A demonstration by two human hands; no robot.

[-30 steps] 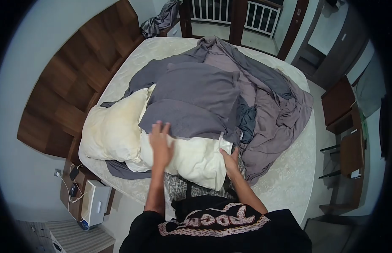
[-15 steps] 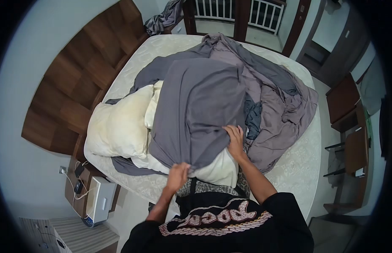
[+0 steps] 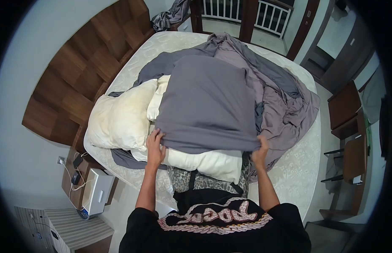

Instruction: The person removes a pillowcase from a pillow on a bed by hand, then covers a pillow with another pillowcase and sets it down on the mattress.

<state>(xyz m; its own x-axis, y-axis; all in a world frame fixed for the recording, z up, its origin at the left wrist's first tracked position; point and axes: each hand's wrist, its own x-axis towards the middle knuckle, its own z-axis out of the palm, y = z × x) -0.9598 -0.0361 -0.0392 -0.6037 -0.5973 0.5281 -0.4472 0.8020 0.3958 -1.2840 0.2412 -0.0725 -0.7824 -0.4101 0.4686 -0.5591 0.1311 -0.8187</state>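
Cloth (image 3: 208,101), dark grey and apparently a pillowcase, lies mostly smooth over a white pillow (image 3: 204,162), whose near end sticks out below it. Half a second ago a long crease ran down it and its left side was pulled toward the body; now that crease is gone and the near edge runs almost level from hand to hand, so the cover sits more evenly across the pillow. Both hands are at this near edge, with the cloth stretching between and beyond them. The left hand (image 3: 155,147) has its bent fingers closed on the left end; the right hand (image 3: 260,149) clenches the right corner. Leopard-print fabric (image 3: 210,185) shows between the white pillow and the person's black shirt (image 3: 217,223). A yellowed pillow (image 3: 120,120) lies left of the left hand, near the wooden headboard (image 3: 78,71). A rumpled blanket (image 3: 288,101) spreads to the right on the mattress (image 3: 303,168).
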